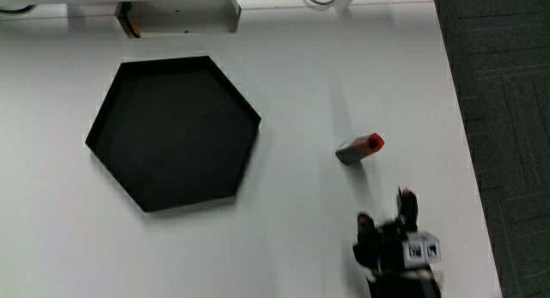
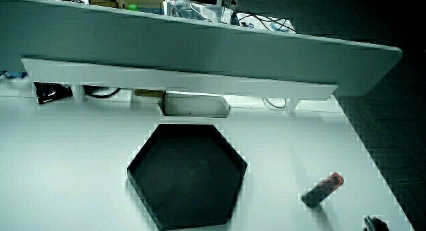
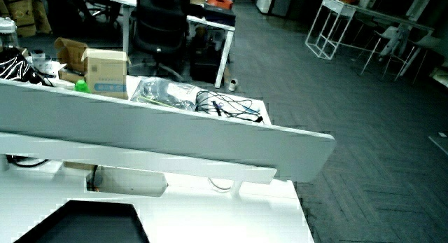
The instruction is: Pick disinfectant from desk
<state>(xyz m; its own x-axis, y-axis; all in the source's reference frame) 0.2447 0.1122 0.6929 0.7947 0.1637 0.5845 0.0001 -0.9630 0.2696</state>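
Starting nearest you, your hand (image 1: pixel 400 242) sits low over the table (image 1: pixel 301 238), nearer to you than the disinfectant (image 1: pixel 359 149) and close to the table's edge; its fingers point toward the bottle, loosely spread and grasping nothing, with the patterned cube (image 1: pixel 422 249) on its back; the disinfectant lies on its side on the bare tabletop, grey body with a red cap, just ahead of your fingertips but not touching them; in a side view it shows the same way (image 2: pixel 322 189); beside the disinfectant, well apart, rests the black hexagonal tray (image 1: pixel 103 126); farthest from the disinfectant stands the low partition (image 2: pixel 200 51).
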